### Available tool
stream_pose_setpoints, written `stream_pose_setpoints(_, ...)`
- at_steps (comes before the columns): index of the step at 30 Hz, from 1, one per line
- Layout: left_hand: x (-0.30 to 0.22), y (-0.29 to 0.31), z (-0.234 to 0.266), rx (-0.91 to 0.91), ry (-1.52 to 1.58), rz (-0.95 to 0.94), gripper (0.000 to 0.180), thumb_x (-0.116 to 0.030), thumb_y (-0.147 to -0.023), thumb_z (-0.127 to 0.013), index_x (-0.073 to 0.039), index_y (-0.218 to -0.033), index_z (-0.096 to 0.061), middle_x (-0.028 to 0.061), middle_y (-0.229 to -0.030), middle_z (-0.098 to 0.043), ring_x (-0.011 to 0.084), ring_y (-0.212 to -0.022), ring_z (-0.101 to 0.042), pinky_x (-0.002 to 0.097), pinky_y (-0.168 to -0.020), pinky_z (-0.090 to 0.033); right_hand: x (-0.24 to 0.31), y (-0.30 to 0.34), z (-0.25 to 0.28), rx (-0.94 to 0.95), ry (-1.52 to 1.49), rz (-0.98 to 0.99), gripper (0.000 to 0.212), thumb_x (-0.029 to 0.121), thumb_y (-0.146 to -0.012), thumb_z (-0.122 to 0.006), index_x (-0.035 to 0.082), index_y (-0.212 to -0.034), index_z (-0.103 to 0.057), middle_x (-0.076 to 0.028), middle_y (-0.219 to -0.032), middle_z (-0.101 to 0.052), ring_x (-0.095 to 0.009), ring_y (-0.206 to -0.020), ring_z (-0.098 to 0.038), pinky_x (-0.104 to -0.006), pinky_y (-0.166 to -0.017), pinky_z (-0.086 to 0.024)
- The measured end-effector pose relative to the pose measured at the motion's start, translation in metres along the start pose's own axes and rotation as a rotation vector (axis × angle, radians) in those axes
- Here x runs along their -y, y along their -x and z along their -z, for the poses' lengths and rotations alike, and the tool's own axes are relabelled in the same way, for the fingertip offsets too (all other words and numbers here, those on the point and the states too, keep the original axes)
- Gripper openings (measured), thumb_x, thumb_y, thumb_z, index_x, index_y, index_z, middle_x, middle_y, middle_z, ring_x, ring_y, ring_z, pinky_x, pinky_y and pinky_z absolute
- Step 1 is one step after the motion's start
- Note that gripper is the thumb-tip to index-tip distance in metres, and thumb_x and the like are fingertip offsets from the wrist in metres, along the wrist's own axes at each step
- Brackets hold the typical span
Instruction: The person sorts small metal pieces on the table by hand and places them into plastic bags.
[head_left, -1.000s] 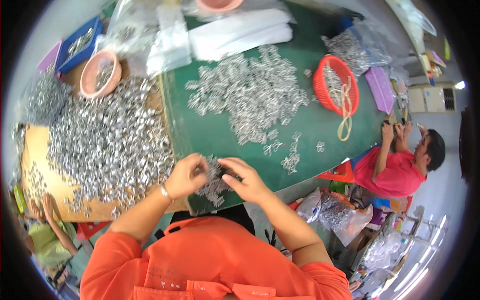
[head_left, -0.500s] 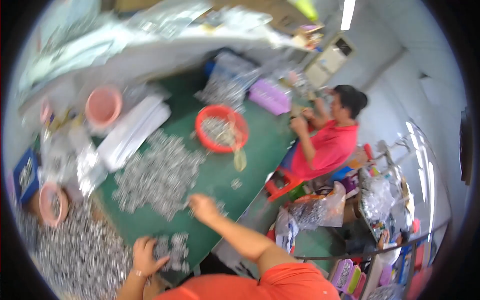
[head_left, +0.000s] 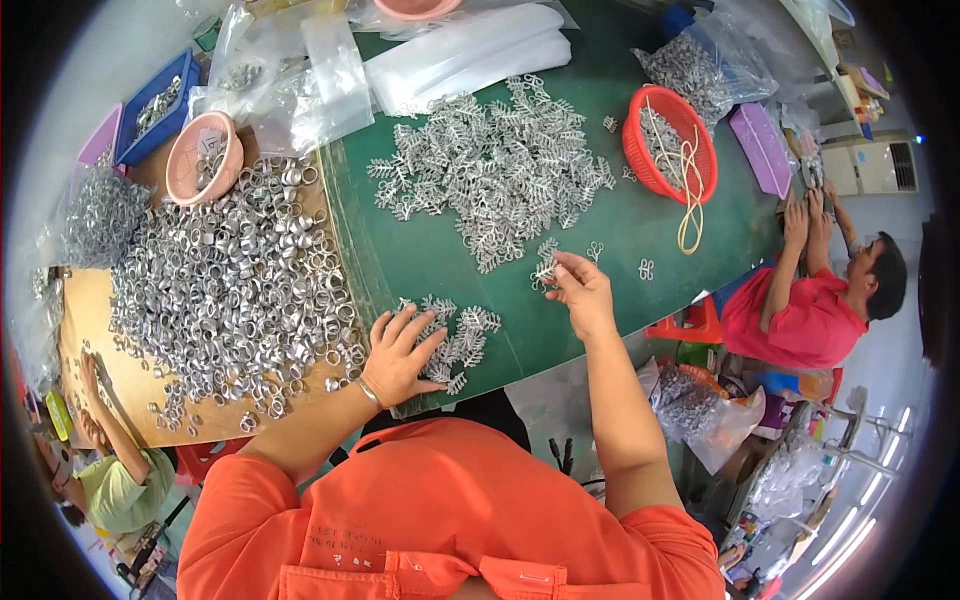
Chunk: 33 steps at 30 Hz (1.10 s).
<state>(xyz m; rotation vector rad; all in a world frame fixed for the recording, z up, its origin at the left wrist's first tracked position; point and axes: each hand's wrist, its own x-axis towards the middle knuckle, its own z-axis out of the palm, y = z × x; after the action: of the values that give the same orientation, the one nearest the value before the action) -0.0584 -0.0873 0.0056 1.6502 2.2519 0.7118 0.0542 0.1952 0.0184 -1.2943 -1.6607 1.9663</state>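
Observation:
My left hand [head_left: 404, 355] rests on the green table with its fingers spread, touching the left side of a small group of silvery leaf-shaped metal pieces [head_left: 466, 340]. To its right, my right hand [head_left: 584, 298] pinches a leaf-shaped metal piece [head_left: 546, 270] between thumb and fingertips, low over the table. Part of that piece is hidden by the fingers. Beyond both hands spreads a large heap of the same leaf-shaped pieces [head_left: 495, 175]. Two small looped metal pieces, one of them a clover-like piece [head_left: 646, 269], lie to the right of my right hand.
Many metal rings [head_left: 235, 285] cover the wooden board at left, beside a pink basket [head_left: 205, 160] and blue bin [head_left: 157, 107]. A red basket [head_left: 672, 145] holds metal parts and a cord. White plastic sheets [head_left: 470, 58] lie behind. A co-worker in red [head_left: 810, 310] sits right; another person [head_left: 125, 485] left.
The whole view has swung, so the table now sits squarer and the ring pile shows fully. Both hands remain near the same pieces; my left hand stays by the small group.

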Motion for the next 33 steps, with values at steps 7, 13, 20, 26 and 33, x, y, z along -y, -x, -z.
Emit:
stream_pose_setpoints(7, -0.003, 0.008, -0.001, 0.060, 0.026, -0.015, 0.092, -0.050, -0.049, -0.079, -0.015, -0.127, -0.045, 0.0121, -0.134, -0.037, 0.0366, -0.127, -0.030, 0.0545, -0.101, -0.022, -0.005, 0.001, 0.006, -0.035, 0.211, 0.078, 0.021, -0.004, -0.083, -0.053, -0.002, -0.103, -0.060, -0.005, -0.083, -0.061, -0.010, -0.070, -0.058, -0.0226, -0.057, -0.049)
stream_pose_setpoints(13, 0.002, 0.010, 0.001, -0.033, 0.102, 0.041, 0.105, -0.048, -0.048, -0.080, -0.012, -0.136, -0.035, 0.0146, -0.139, -0.032, 0.0368, -0.131, -0.025, 0.0541, -0.104, -0.019, -0.042, 0.040, -0.022, 0.354, 0.391, 0.535, 0.032, 0.007, -0.079, -0.062, 0.002, -0.109, -0.053, -0.015, -0.108, -0.055, -0.021, -0.095, -0.056, -0.0295, -0.083, -0.045)
stream_pose_setpoints(20, 0.001, 0.006, -0.011, -0.098, 0.085, 0.016, 0.106, -0.045, -0.049, -0.079, -0.007, -0.135, -0.032, 0.0153, -0.135, -0.035, 0.0376, -0.128, -0.028, 0.0532, -0.101, -0.023, -0.058, 0.072, -0.062, 0.620, 0.995, 0.939, 0.103, 0.056, -0.052, -0.075, 0.014, -0.136, -0.033, -0.016, -0.142, -0.023, -0.038, -0.130, -0.022, -0.0578, -0.103, -0.019)
stream_pose_setpoints(26, 0.008, 0.006, -0.015, -0.106, 0.132, -0.014, 0.093, -0.037, -0.057, -0.078, -0.006, -0.132, -0.035, 0.0162, -0.133, -0.037, 0.0376, -0.126, -0.031, 0.0537, -0.099, -0.025, -0.053, 0.052, -0.069, 0.687, 1.008, 0.995, 0.098, 0.055, -0.051, -0.076, 0.010, -0.130, -0.041, -0.012, -0.139, -0.030, -0.033, -0.129, -0.026, -0.0536, -0.102, -0.020)
stream_pose_setpoints(33, 0.006, 0.003, 0.000, -0.101, 0.307, -0.041, 0.086, -0.033, -0.064, -0.072, -0.007, -0.135, -0.031, 0.0162, -0.138, -0.033, 0.0375, -0.132, -0.024, 0.0535, -0.104, -0.016, -0.060, 0.056, -0.060, 0.591, 0.934, 1.023, 0.090, 0.029, -0.054, -0.079, 0.008, -0.132, -0.038, -0.014, -0.143, -0.027, -0.038, -0.130, -0.024, -0.0560, -0.103, -0.021)
